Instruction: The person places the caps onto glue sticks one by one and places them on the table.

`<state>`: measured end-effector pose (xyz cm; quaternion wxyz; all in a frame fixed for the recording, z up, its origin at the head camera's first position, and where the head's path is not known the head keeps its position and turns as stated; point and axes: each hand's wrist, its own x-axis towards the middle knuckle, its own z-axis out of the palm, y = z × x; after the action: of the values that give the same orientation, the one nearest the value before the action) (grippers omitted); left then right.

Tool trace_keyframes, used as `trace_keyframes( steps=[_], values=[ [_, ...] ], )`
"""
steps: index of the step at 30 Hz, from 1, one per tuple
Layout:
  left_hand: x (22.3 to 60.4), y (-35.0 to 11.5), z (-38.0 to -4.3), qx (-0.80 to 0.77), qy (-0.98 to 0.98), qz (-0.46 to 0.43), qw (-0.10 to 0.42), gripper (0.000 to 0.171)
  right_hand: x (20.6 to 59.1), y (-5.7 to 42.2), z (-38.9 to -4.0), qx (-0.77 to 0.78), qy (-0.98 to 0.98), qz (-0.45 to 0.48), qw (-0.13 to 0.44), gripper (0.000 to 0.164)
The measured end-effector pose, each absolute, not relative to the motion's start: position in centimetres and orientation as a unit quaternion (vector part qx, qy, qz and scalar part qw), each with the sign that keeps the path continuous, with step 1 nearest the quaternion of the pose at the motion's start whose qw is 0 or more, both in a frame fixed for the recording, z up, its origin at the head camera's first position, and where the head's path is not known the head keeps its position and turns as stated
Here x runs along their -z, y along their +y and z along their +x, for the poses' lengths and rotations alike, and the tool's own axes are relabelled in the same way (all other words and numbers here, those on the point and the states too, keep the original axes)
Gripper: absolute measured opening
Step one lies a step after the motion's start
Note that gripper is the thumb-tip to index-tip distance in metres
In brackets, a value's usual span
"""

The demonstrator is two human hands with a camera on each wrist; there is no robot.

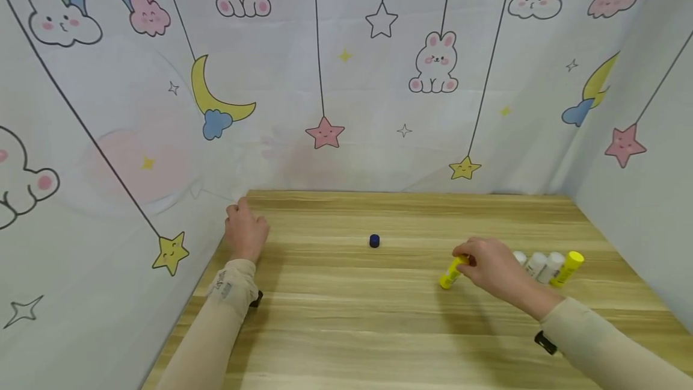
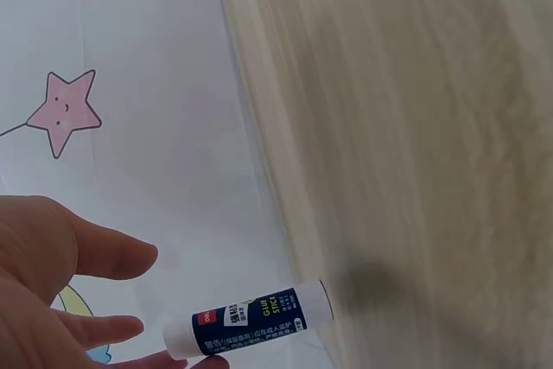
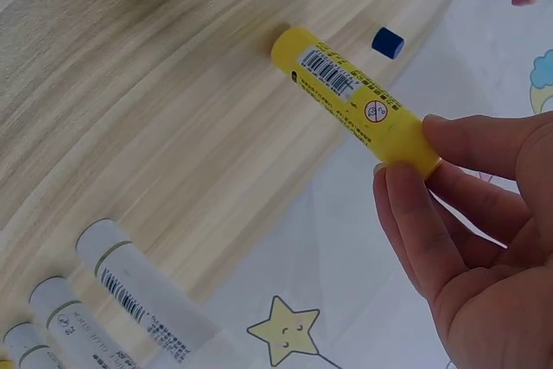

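My right hand (image 1: 489,266) pinches the upper end of a yellow glue stick (image 3: 346,97) between thumb and fingers. The stick tilts, with its lower end close over the wooden table (image 1: 346,324); a barcode shows on its side. At the table's left edge is my left hand (image 1: 246,233), seen from the back in the head view. Its lower fingers hold one end of a white glue stick (image 2: 251,321) with a navy label, while two other digits spread apart from it. That stick is hidden behind the hand in the head view.
A short dark blue cap (image 1: 375,241) stands alone near the table's middle. Beyond my right wrist, several white glue sticks (image 1: 551,266) and another yellow one (image 1: 568,268) stand in a row. A printed cloth (image 1: 368,161) hangs around the table's back and sides.
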<state>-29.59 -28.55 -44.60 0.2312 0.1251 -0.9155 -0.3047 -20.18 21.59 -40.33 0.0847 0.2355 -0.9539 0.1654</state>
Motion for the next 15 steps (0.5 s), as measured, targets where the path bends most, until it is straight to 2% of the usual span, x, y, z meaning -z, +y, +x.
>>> trace_keyframes(
  steps=[15],
  values=[
    [45.8, -29.3, -30.4, 0.267, -0.922, 0.138, 0.243, 0.052, 40.6, 23.9, -20.4, -0.157, -0.957, 0.227, 0.093, 0.020]
  ],
)
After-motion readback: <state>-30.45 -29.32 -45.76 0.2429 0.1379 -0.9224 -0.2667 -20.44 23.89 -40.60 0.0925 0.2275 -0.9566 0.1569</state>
